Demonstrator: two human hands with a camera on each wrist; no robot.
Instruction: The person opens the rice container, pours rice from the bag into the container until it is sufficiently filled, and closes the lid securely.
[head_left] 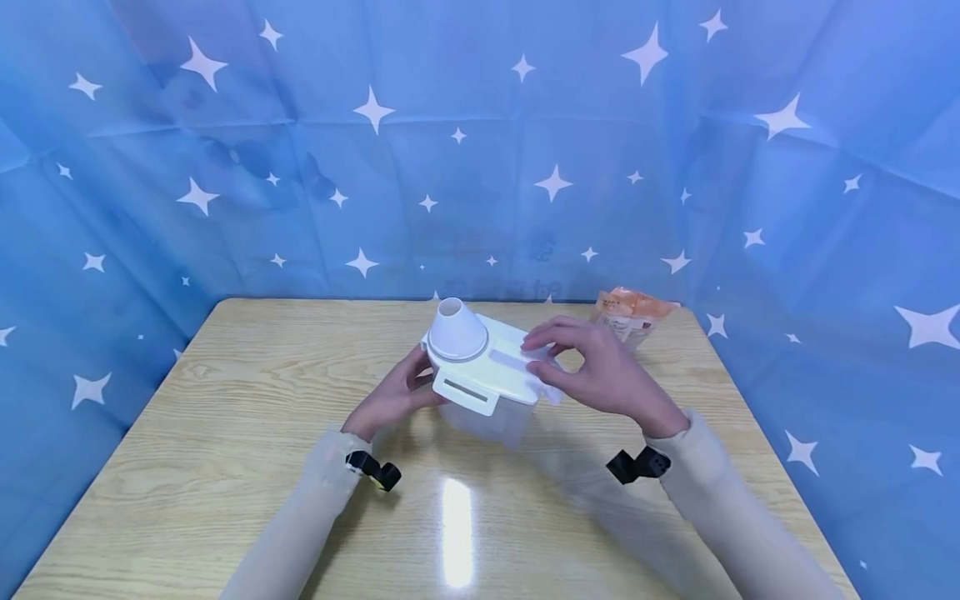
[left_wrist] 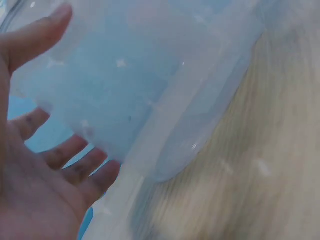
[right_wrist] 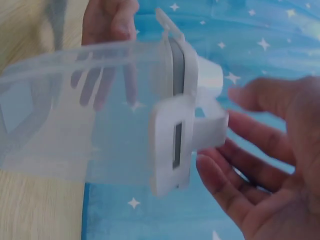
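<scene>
A translucent plastic container [head_left: 487,421] with a white lid [head_left: 501,360] is tilted above the wooden table. On the lid's left part stands a white cone-shaped piece [head_left: 457,332], hollow at its top, and a slotted clip [head_left: 465,395] hangs at the front. My left hand [head_left: 393,396] holds the container by its left side, thumb and fingers on its walls; in the right wrist view these fingers show through the plastic. At the lid's right end is my right hand [head_left: 596,367], fingers loosely bent beside a raised white flap [right_wrist: 212,127], thumb apart from it.
An orange and clear plastic bag [head_left: 633,312] stands at the back right corner of the wooden table [head_left: 247,400]. Behind and at both sides hangs a blue curtain [head_left: 480,192] with white stars.
</scene>
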